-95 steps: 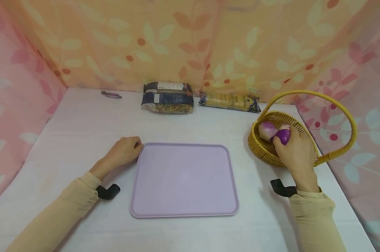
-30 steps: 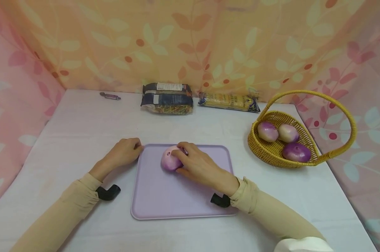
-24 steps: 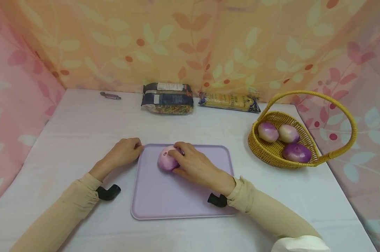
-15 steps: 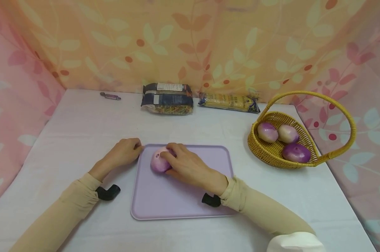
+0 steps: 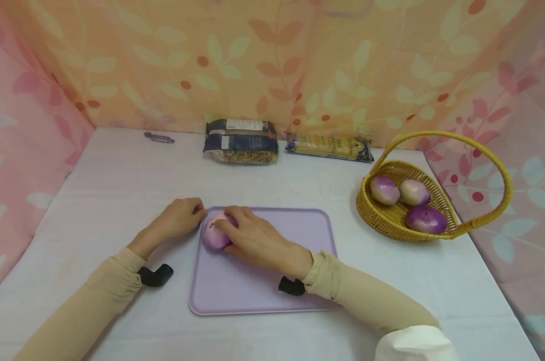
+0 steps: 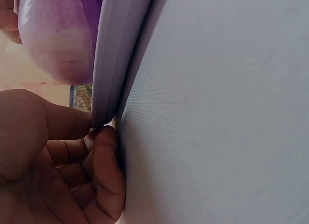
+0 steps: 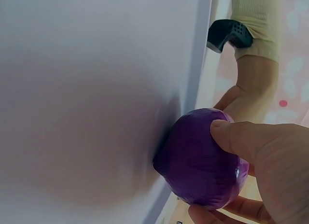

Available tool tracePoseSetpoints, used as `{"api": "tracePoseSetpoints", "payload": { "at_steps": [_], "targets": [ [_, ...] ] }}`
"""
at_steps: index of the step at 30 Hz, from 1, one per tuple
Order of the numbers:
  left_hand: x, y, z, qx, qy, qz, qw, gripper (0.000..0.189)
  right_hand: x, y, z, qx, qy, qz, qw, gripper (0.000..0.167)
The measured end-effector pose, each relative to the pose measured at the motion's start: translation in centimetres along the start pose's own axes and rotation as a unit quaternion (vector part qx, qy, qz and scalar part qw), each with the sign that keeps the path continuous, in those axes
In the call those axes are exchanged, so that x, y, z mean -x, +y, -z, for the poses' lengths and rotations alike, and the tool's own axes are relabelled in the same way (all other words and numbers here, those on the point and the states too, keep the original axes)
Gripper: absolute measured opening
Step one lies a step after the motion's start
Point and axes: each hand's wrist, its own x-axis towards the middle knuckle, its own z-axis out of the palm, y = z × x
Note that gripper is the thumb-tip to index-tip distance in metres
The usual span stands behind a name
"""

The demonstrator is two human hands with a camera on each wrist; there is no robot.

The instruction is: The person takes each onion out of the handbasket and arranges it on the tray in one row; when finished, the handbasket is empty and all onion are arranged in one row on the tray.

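In the head view, my right hand grips a purple-and-white onion over the far left corner of a lilac tray. The right wrist view shows the thumb and fingers curled around the onion, whose pointed purple tip faces the tray. Whether it touches the tray surface is hard to tell. My left hand pinches that same corner; in the left wrist view its thumb lies on the rim, with curled fingers below.
A wicker basket with a tall handle stands at the right, holding 3 more onions. Along the back lie a dark pasta bag, a long yellow packet and a small peeler-like tool.
My right hand has come from the basket with an onion, and over the last second has shifted it leftward across the tray to the far left corner. The left hand has stayed in place.
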Motion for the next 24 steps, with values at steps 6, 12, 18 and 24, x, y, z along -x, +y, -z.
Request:
{"api": "tracePoseSetpoints", "payload": {
  "at_steps": [6, 12, 18, 24],
  "targets": [
    [-0.29, 0.03, 0.1, -0.003, -0.019, 0.008, 0.9998, 0.014, -0.45, -0.55, -0.17, 0.013, -0.001, 0.006, 0.9999, 0.047],
    [-0.25, -0.05, 0.11, -0.008, -0.021, 0.008, 0.9997, 0.015, -0.71, -0.93, -0.23, 0.017, 0.004, 0.009, 0.9998, 0.048],
    [-0.25, -0.14, 0.0, -0.01, -0.017, 0.002, 0.9998, 0.014, -0.57, -0.83, -0.34, 0.009, -0.001, 0.009, 0.9999, 0.061],
    [-0.11, -0.23, -0.06, -0.009, -0.017, 0.001, 0.9998, 0.014, -0.4, -0.47, -0.48, 0.009, 0.01, 0.018, 0.9997, 0.064]
  ]
}}
